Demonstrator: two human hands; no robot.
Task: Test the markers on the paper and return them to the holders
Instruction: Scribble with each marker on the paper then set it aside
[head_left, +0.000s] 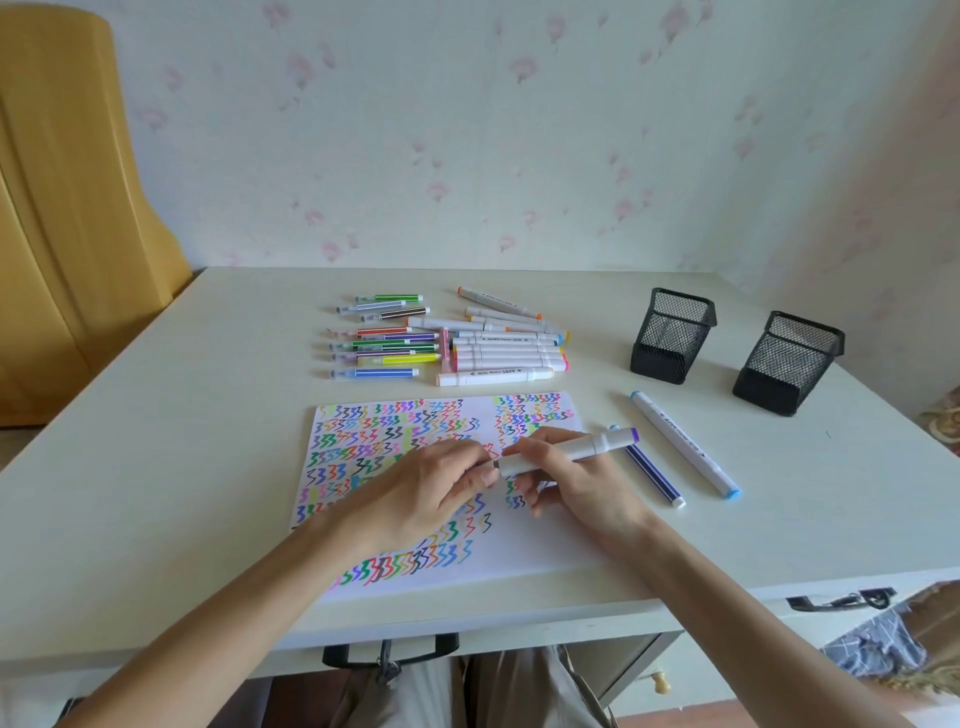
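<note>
While both hands meet over the paper (519, 551), a thick white marker (566, 451) with a purple end cap lies across them, its barrel smooth plastic and roughly cylindrical. The right hand (569, 480) curls its fingers round the barrel's middle, and the left hand (441, 486) pinches the marker's near end between thumb and fingertips; whether a cap is on that end I cannot tell, since the fingers cover it. The sheet is flat white paper, thickly covered in short zigzag strokes of many colours, with a bare patch at its lower right.

Just right of the paper lie two more markers on the pale, matte table (182, 467): a slim dark blue pen (652, 473) partly under the held marker's purple end, and a long white marker with light blue caps (685, 444) beside it, both slanting the same way. Beyond the sheet sits a loose heap: slim striped pens (384, 338) on the left, fat white double-ended markers (506, 345) on the right, most lying roughly parallel. Two black wire-mesh holders (672, 335) and (787, 361), square in section, stand upright at the far right, well apart from the heap.

Behind the table is floral wallpaper (519, 130); a yellow wooden chair back (67, 208) stands at the far left.
</note>
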